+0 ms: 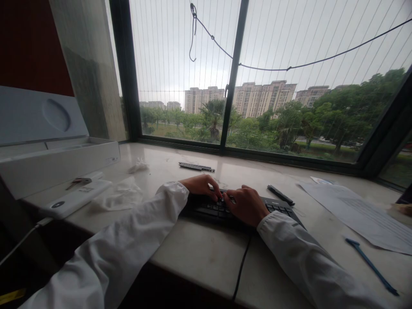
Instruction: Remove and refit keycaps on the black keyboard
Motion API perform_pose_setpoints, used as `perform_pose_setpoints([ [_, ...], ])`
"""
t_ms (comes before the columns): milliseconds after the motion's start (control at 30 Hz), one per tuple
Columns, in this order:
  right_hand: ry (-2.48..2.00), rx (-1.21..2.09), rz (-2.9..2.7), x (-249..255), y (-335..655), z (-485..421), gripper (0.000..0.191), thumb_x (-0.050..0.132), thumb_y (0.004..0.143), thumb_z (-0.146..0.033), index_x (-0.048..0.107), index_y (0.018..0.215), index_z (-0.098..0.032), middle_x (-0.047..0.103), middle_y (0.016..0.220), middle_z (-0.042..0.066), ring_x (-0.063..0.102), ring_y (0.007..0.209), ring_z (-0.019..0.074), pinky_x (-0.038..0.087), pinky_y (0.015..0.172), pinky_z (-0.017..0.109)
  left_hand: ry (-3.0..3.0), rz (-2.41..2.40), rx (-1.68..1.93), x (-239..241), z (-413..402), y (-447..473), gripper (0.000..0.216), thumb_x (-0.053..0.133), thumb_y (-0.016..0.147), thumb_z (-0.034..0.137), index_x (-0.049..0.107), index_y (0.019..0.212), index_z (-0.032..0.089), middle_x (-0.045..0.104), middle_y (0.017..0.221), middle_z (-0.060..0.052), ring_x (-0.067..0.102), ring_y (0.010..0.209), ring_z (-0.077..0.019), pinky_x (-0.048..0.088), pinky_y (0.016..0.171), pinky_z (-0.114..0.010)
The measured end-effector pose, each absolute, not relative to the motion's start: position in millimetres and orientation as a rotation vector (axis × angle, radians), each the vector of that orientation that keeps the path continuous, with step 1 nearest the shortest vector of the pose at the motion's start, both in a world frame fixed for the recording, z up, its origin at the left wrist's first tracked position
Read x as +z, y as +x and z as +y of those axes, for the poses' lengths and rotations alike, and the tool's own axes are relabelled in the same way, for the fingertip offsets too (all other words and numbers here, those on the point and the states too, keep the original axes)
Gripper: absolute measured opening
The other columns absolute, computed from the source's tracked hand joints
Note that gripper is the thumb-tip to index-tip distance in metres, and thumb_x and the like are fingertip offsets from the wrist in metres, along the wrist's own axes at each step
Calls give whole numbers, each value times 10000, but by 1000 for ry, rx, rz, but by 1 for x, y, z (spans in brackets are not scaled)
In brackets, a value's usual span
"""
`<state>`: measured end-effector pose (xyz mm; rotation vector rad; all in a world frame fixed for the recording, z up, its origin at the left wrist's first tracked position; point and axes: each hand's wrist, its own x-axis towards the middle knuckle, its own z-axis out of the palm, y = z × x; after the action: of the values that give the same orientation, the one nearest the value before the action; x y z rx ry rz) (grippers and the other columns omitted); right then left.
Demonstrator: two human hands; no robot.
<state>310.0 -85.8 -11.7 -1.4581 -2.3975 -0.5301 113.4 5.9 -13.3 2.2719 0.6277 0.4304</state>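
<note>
A black keyboard [277, 209] lies on a pale stone window ledge [206, 253], its cable running down over the front edge. My left hand [201, 186] and my right hand [246, 205], both in white sleeves, rest on the keys near the keyboard's middle. Their fingertips meet at one spot and are curled together as if pinching a small part there. What they hold is too small to make out.
An open white box [58, 161] and a white device [75, 198] with crumpled tissue [117, 195] sit left. A thin black strip [197, 167] lies beyond the keyboard, a black pen [280, 195] to its right. Papers [357, 212] and a blue tool [371, 266] lie far right.
</note>
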Motion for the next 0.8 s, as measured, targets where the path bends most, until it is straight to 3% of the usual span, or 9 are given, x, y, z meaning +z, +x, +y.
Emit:
perform_pose_setpoints([
  [467,-1211,-453,-2550,-12,316,-83,406,321,938,-359,707,874,-251,700,676,23,590,606,125,343,761,267,2271,597,431,-13,8,113,354,771,625,337,714,929,165,691,846,-31,609,840,-144,450,767,-231],
  [800,-1180,-435,-2629,-12,319,-82,444,316,936,-363,713,789,-229,696,661,41,574,586,130,348,744,268,2266,586,406,-9,7,111,314,735,679,355,721,931,169,697,879,-42,610,884,-154,444,794,-236],
])
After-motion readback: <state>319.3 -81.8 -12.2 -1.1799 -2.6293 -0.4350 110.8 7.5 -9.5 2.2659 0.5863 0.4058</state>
